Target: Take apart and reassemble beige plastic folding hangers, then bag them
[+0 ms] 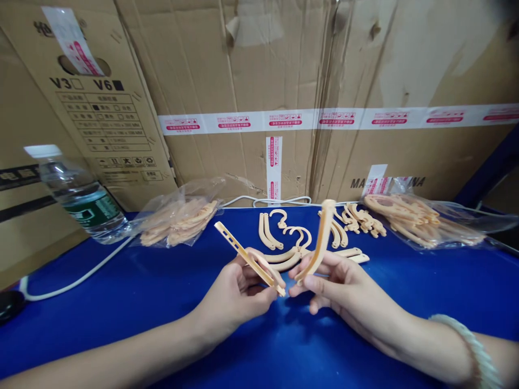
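Note:
My left hand [235, 292] pinches a beige plastic arm piece [243, 254] with slots along it, its end slanting up to the left. My right hand [336, 283] grips a second curved beige arm piece [322, 232] that stands nearly upright. The two pieces' lower ends nearly meet between my hands, above the blue table [141, 292]. Just behind my hands lies a small pile of loose beige hanger parts [292, 243], with hooks and curved arms among them.
A clear bag of beige parts [178, 219] lies at the left back, another bag [417, 219] at the right back. A water bottle [79, 194] lies on its side at the far left. A white cable [81, 278] crosses the table. Cardboard boxes [263, 92] wall the back.

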`<state>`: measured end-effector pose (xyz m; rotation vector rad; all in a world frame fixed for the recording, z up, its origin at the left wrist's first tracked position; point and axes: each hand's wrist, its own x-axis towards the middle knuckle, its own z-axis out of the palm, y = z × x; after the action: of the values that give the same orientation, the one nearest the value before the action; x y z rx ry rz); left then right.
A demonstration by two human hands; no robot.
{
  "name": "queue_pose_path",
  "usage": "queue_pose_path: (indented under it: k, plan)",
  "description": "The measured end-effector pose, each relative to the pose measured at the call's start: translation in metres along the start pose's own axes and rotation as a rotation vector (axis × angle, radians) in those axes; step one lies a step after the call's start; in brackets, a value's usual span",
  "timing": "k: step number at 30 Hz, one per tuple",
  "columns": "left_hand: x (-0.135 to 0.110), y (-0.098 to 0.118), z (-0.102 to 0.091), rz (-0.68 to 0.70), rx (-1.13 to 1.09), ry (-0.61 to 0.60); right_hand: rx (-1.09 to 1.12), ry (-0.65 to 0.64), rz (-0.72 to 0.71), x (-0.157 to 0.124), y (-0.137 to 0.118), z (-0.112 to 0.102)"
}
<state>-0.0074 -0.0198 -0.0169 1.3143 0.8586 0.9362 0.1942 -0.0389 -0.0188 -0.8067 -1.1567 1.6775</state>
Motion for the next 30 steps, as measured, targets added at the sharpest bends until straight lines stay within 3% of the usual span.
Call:
queue_pose_path:
  k: [11, 20, 25, 30]
  plan:
    - [-0.002, 0.005, 0.003, -0.037, 0.007, -0.073, -0.109, -0.042, -0.095, 0.003, 0.008, 0.002]
    - [-0.009, 0.005, 0.006, -0.034, 0.09, -0.049, -0.146, -0.037, -0.041, 0.001, 0.006, 0.005]
    - [-0.009, 0.005, 0.006, -0.073, 0.108, 0.044, -0.203, 0.032, -0.018, -0.001, 0.008, 0.006]
    - [-0.009, 0.005, 0.005, -0.082, 0.039, -0.007, -0.223, 0.034, -0.069, -0.002, 0.011, 0.011]
